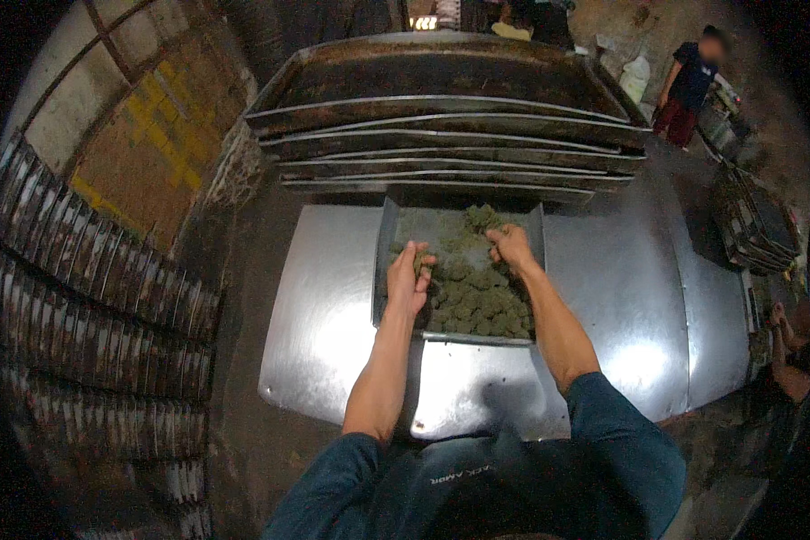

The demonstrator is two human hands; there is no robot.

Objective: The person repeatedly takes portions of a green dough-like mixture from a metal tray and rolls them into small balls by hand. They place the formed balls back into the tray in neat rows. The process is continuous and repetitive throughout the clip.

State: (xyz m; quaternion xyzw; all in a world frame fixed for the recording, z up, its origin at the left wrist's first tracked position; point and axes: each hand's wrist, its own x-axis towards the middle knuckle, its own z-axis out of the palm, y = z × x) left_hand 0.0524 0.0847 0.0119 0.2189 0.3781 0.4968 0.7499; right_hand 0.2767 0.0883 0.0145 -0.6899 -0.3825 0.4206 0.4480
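Note:
A shallow metal tray (378, 274) lies in front of me on a shiny metal table (319, 279). Many greenish, moist-looking lumps (477, 301), dough-like or clay-like, are heaped in its near half. My left hand (407, 283) is over the tray's left side, its fingers curled around a small green clump (422, 257). Toward the back right, my right hand (511, 247) is closed at the edge of a larger crumbly green clump (482, 218). Loose green crumbs (454, 239) are scattered on the tray bottom between my hands.
Large dark trays with metal rims (459, 108) are stacked just beyond the table tray. Rows of dark trays (108, 333) line the left side. A person (688, 81) stands at the far right. Another person's arm (787, 360) shows at the right edge, below stacked trays (751, 220).

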